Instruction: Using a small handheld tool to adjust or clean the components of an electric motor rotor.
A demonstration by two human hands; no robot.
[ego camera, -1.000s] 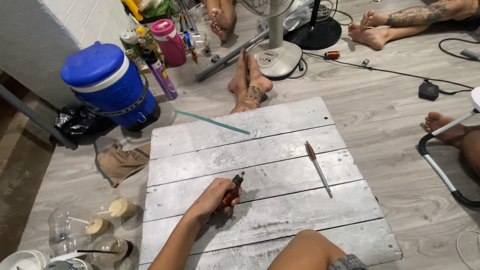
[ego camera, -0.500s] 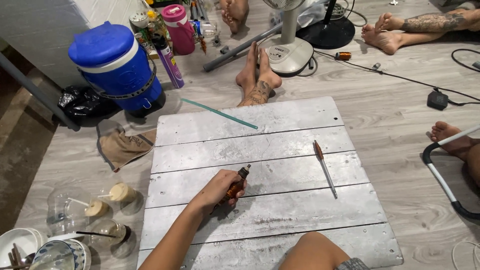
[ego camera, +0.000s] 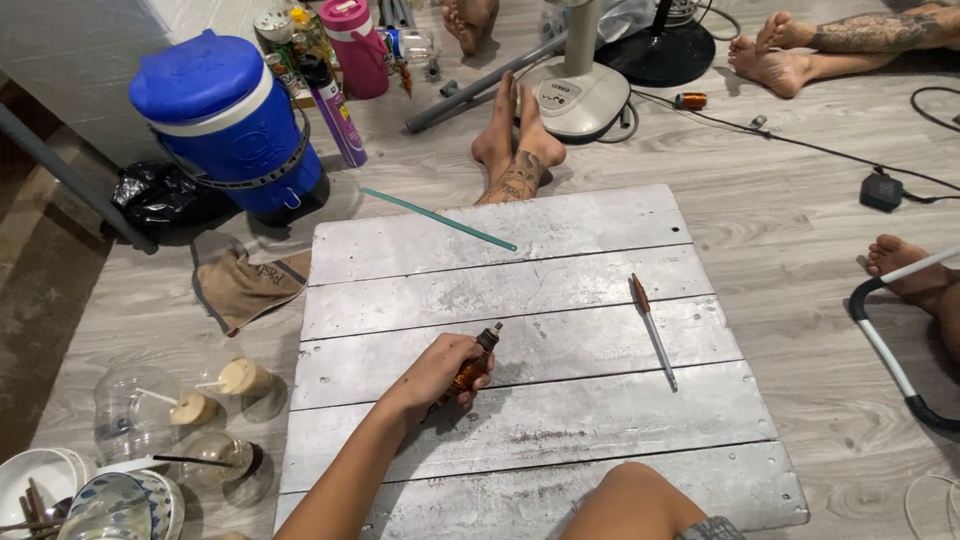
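The left hand (ego camera: 440,368) is closed in a fist around a small amber-brown tool (ego camera: 474,366), whose dark, narrow tip juts out past the thumb, pointing up and to the right. The lower part of the tool is hidden inside the fingers, so its full shape cannot be told. Hand and tool are held just over the third plank of a whitewashed wooden board (ego camera: 560,290), near its middle. The right hand is not seen; only a knee (ego camera: 632,505) is shown at the lower edge, in front of the board.

To the right of the hand, well apart from it, a slim screwdriver (ego camera: 653,329) with a reddish-brown handle and a long grey shaft is laid across two planks. A thin teal stick (ego camera: 437,218) is laid slanting over the board's upper left corner. A brown cloth (ego camera: 243,283) is spread on the floor beside the left edge, with a blue water cooler (ego camera: 228,120) behind it. Clear plastic cups (ego camera: 190,410) are grouped at the lower left. Another person's bare feet (ego camera: 515,150) are rested just beyond the board's far edge.
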